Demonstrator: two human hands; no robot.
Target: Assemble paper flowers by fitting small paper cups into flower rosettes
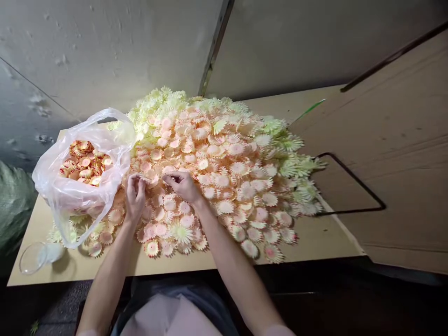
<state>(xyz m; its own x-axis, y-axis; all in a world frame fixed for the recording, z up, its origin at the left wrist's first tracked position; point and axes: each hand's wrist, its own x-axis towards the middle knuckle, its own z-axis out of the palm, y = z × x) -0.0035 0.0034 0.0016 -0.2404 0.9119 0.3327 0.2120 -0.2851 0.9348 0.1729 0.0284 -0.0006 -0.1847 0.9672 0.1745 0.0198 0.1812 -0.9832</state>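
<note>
A wide heap of pale pink and peach artificial flower heads [224, 181] with fringed petals covers the middle of the table. My left hand [135, 193] is over its left part, thumb and fingers pinched together at the edge of a thin pale flower piece [151, 178]. Just to the right, my right hand [184, 185] also has its fingertips pressed together, pointing toward the left hand. What lies between the right fingertips is too small to make out. Beside my left hand stands an open white plastic bag [117, 186] holding red-edged flower heads [86, 161].
Yellow-green flower pieces [154, 106] form the back and right edges of the heap. A clear round container [33, 258] sits at the table's front left corner. Cardboard [402, 186] with a dark bent metal handle [357, 177] stands at right. A grey wall [122, 51] closes the back.
</note>
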